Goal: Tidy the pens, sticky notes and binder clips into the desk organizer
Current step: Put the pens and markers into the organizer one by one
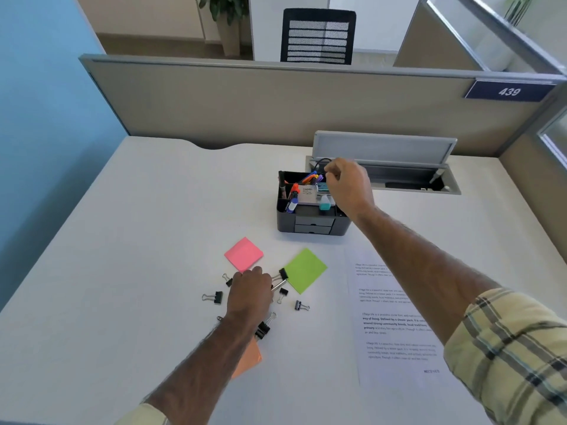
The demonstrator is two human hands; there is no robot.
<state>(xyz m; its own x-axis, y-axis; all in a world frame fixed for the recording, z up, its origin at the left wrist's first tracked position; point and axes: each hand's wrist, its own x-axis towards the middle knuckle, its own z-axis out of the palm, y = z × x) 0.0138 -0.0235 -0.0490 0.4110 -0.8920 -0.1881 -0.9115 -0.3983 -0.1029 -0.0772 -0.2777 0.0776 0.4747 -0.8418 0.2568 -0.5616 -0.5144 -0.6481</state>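
Observation:
The black desk organizer [310, 228] stands at the back middle of the desk, with several coloured pens [310, 178] in it. My right hand [348, 184] hovers over its back right corner with the fingers pinched by the pen tops; I cannot tell whether it holds one. My left hand [250, 289] lies closed over a silver-tipped pen [279, 284] on the desk. Pink [244, 254] and green [303, 269] sticky pads lie just beyond it. An orange pad [250, 360] is half hidden under my left forearm. Several black binder clips [214, 297] are scattered around my left hand.
A printed paper sheet [395, 326] lies on the right under my right forearm. Behind the organizer an open cable tray [383, 148] has its lid raised. A grey partition [276, 99] closes the desk's far edge, and a blue wall runs along the left.

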